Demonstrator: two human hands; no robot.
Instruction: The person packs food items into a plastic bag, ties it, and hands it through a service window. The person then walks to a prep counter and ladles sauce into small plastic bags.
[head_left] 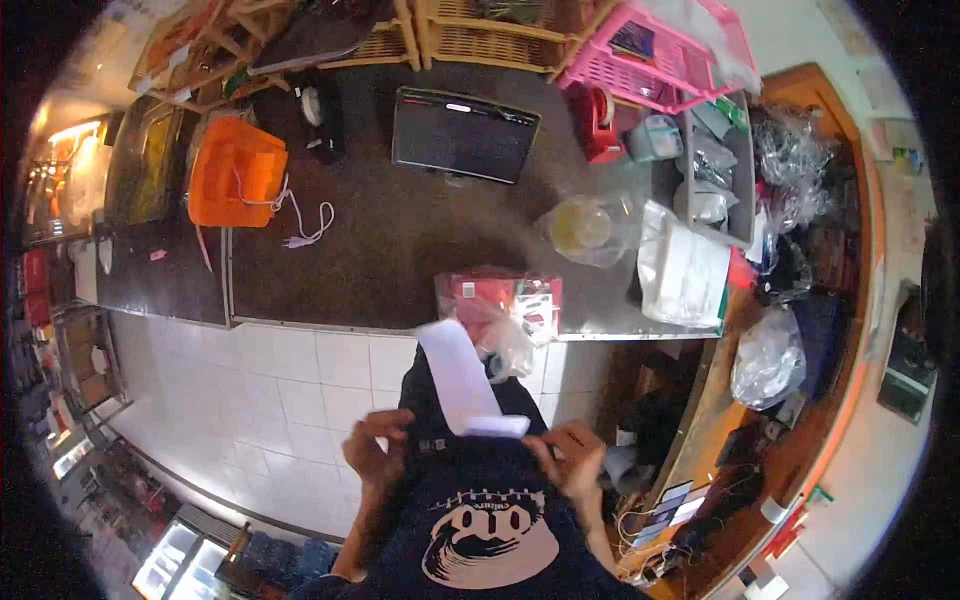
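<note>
In the head view my left hand [377, 447] is raised at the left of my dark shirt [490, 540], its thumb and fingers pinched together. Whatever is between those fingertips, if anything, is too small to make out. My right hand [570, 455] is at the other side, fingers pinched at the right end of a long white paper strip [460, 375]. That strip stretches up and away towards the counter, with its near end folded over. A red plastic-wrapped package [465, 295] lies at the counter's front edge, just beyond the strip.
On the dark counter [330, 270] are an orange basket [235, 175] with a white cord, a flat black-screened device [465, 135], a red tape dispenser [600, 125], a plastic-wrapped yellowish round item [580, 228] and white plastic bags [685, 265]. A grey bin [740, 165] stands at right.
</note>
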